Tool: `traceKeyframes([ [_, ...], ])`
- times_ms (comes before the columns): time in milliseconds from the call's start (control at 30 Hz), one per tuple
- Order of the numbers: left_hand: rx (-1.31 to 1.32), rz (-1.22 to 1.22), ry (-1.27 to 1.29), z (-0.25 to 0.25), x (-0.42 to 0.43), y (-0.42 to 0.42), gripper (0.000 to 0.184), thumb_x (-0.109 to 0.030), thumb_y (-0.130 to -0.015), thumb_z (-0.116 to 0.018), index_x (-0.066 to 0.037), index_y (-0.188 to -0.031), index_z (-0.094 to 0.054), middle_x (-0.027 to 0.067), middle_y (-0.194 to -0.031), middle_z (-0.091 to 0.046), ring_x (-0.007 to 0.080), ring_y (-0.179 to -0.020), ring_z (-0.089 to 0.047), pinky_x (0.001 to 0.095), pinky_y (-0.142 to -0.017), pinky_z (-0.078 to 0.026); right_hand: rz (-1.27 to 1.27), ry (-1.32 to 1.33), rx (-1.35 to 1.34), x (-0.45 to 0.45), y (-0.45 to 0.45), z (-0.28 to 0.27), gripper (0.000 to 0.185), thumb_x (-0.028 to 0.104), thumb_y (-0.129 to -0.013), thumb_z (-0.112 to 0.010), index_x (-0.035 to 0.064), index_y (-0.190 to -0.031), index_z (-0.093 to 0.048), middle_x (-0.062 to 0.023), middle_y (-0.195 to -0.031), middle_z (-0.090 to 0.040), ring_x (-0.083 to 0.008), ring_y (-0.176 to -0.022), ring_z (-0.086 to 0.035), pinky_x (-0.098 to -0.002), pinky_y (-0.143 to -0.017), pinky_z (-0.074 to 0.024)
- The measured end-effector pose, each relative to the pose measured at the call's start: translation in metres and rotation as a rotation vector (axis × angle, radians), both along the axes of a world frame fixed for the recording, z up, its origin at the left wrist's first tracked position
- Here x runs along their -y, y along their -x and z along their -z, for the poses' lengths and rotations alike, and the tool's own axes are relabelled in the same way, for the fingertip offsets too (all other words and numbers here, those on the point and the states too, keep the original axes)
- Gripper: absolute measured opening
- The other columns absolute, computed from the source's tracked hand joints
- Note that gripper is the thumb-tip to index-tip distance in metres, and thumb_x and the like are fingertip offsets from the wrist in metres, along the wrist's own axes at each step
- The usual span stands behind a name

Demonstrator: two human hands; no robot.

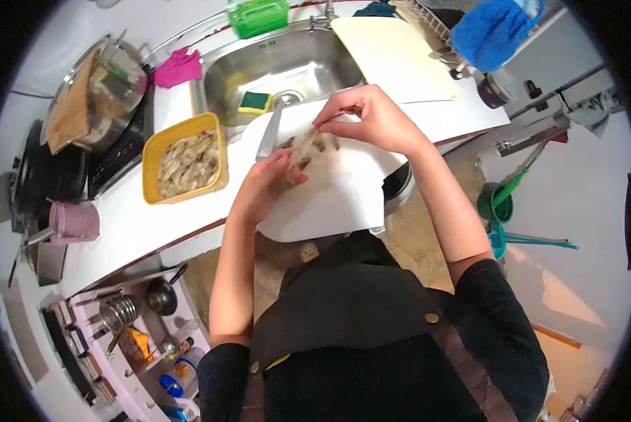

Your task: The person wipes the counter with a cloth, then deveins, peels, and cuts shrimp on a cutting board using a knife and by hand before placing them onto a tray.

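Observation:
Over a white cutting board [322, 204], my left hand [265, 181] grips a greyish raw shrimp [303, 148] between thumb and fingers. My right hand [373, 121] is closed in a pinch at the shrimp's upper end; whether it has the shell or another part is too small to tell. Shrimp pieces or shells lie on the board just behind the hands, partly hidden by them. A knife [269, 135] with a broad blade rests at the board's left edge. Left of it stands a yellow tub [222, 156] filled with raw shrimp [187, 166].
Behind the board is a steel sink [213, 88] holding a green and yellow sponge [255, 103]. A cream board [400, 60] lies to its right, a pink cloth [177, 68] to its left. A pink cup [74, 222] and a stove [122, 155] are at the left.

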State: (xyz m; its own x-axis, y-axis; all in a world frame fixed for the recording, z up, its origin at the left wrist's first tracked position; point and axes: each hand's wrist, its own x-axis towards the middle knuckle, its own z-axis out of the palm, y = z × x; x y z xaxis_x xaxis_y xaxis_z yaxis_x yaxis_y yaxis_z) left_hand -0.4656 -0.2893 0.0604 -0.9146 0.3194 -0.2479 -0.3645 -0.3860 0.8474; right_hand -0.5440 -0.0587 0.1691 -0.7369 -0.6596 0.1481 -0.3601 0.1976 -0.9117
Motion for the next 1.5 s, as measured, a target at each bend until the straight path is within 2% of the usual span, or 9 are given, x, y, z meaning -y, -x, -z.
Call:
traceKeyframes([
  [100,0.108,-0.044,-0.102,-0.013,-0.017,0.019,0.038,-0.018,-0.097,-0.056,0.001,-0.129,-0.054,0.0070,-0.101,-0.065,0.0107,-0.085,-0.061,0.0253,-0.076,-0.053,0.077,0.099,0.073,-0.036,0.016,0.007,0.011,0.003,-0.083,-0.068,-0.0013,-0.093,-0.071,-0.0045,-0.088,-0.071,-0.0077,-0.081,-0.063,-0.0218,-0.074,-0.0503],
  [400,-0.099,-0.090,0.323,-0.027,-0.152,0.147,0.025,-0.022,-0.087,-0.070,0.000,-0.100,-0.071,0.0031,-0.082,-0.068,0.0092,-0.077,-0.063,0.0233,-0.071,-0.053,0.419,-0.055,-0.015,-0.186,0.102,0.054,0.012,0.004,-0.085,-0.067,-0.0019,-0.095,-0.071,-0.0024,-0.085,-0.070,-0.0038,-0.077,-0.059,-0.0187,-0.071,-0.0466],
  [633,-0.535,-0.101,1.280,0.013,-0.237,0.193,0.023,-0.019,-0.081,-0.066,-0.006,-0.098,-0.073,0.0156,-0.088,-0.071,0.0335,-0.084,-0.067,0.0418,-0.076,-0.053,0.482,-0.404,-0.237,-0.243,0.155,0.103,0.010,0.010,-0.078,-0.071,0.0053,-0.086,-0.074,-0.0108,-0.082,-0.072,-0.0212,-0.079,-0.066,-0.0327,-0.079,-0.0496],
  [733,-0.451,-0.210,1.320,-0.001,-0.241,0.176,0.022,-0.017,-0.083,-0.064,-0.006,-0.100,-0.072,0.0160,-0.098,-0.069,0.0337,-0.088,-0.066,0.0435,-0.079,-0.052,0.393,-0.491,-0.481,-0.252,0.173,0.127,0.011,0.011,-0.075,-0.071,0.0107,-0.085,-0.074,-0.0098,-0.089,-0.071,-0.0283,-0.090,-0.061,-0.0380,-0.088,-0.0465],
  [833,-0.458,-0.454,1.356,-0.005,-0.205,0.146,0.024,-0.015,-0.085,-0.062,-0.005,-0.106,-0.070,0.0169,-0.102,-0.067,0.0308,-0.089,-0.066,0.0402,-0.080,-0.052,0.530,-0.480,-0.639,-0.228,0.162,0.113,0.024,0.014,-0.073,-0.073,0.0120,-0.097,-0.072,-0.0105,-0.098,-0.065,-0.0279,-0.095,-0.058,-0.0394,-0.087,-0.0460],
  [1000,-0.196,-0.614,1.548,-0.024,-0.108,0.051,0.030,-0.006,-0.080,-0.059,-0.005,-0.109,-0.067,0.0181,-0.104,-0.063,0.0359,-0.099,-0.060,0.0418,-0.090,-0.047,0.246,-0.106,-0.322,-0.123,0.122,0.122,0.009,0.010,-0.076,-0.066,0.0062,-0.083,-0.068,-0.0130,-0.092,-0.063,-0.0289,-0.086,-0.058,-0.0424,-0.079,-0.0483],
  [1067,-0.203,-0.569,1.680,-0.014,-0.071,0.007,0.045,0.002,-0.073,-0.061,-0.007,-0.117,-0.063,0.0178,-0.115,-0.057,0.0378,-0.112,-0.051,0.0430,-0.096,-0.042,0.038,0.079,-0.546,-0.077,0.095,0.132,0.008,0.009,-0.072,-0.064,0.0043,-0.074,-0.058,-0.0151,-0.083,-0.061,-0.0326,-0.081,-0.058,-0.0467,-0.075,-0.0472],
  [1300,-0.088,-0.512,1.657,-0.006,-0.049,-0.037,0.064,0.006,-0.069,-0.059,-0.011,-0.130,-0.049,0.0197,-0.112,-0.056,0.0396,-0.105,-0.051,0.0454,-0.094,-0.042,0.116,-0.473,-0.579,0.004,0.044,0.131,0.027,-0.003,-0.072,-0.061,0.0007,-0.098,-0.056,-0.0175,-0.097,-0.061,-0.0335,-0.096,-0.058,-0.0415,-0.084,-0.0496],
  [1500,0.001,-0.382,1.631,-0.015,-0.038,-0.033,0.063,0.004,-0.073,-0.056,-0.015,-0.132,-0.048,0.0226,-0.096,-0.063,0.0413,-0.084,-0.062,0.0449,-0.075,-0.050,0.092,-0.504,-0.469,0.008,0.048,0.128,0.022,-0.001,-0.074,-0.060,0.0034,-0.095,-0.059,-0.0147,-0.096,-0.062,-0.0357,-0.096,-0.058,-0.0435,-0.082,-0.0505],
])
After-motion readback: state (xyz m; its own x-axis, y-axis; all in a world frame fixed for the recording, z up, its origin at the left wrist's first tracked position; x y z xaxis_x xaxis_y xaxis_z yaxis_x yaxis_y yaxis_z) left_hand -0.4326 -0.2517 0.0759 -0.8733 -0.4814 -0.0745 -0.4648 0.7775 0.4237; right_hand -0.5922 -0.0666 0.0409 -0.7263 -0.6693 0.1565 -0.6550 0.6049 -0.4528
